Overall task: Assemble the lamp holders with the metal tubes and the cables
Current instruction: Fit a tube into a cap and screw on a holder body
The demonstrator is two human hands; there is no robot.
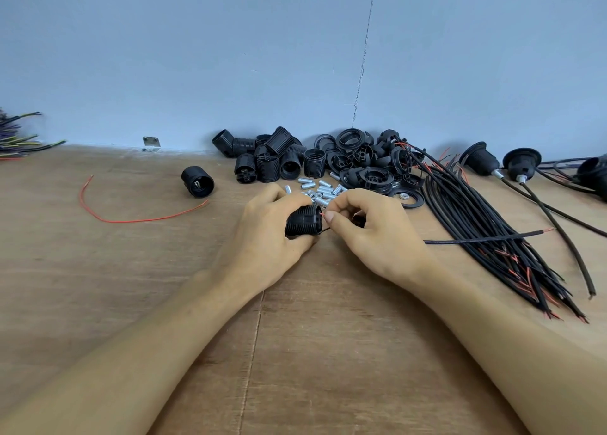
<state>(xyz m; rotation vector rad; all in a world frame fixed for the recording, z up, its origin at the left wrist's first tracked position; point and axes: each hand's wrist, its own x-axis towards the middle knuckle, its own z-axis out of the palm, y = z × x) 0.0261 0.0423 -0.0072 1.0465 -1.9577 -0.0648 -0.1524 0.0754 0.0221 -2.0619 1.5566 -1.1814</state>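
My left hand grips a black ribbed lamp holder lying sideways just above the table. My right hand pinches the thin red and black wire ends of a black cable right at the holder's open end. That cable trails off to the right across the table. Behind my hands lie several small silver metal tubes. A pile of black lamp holder bodies and a pile of black rings and caps sit against the wall.
A bundle of black cables with red ends fans out at the right. Assembled holders with cables lie at the far right. One loose black holder and a red wire lie at the left. Coloured wires show at the left edge.
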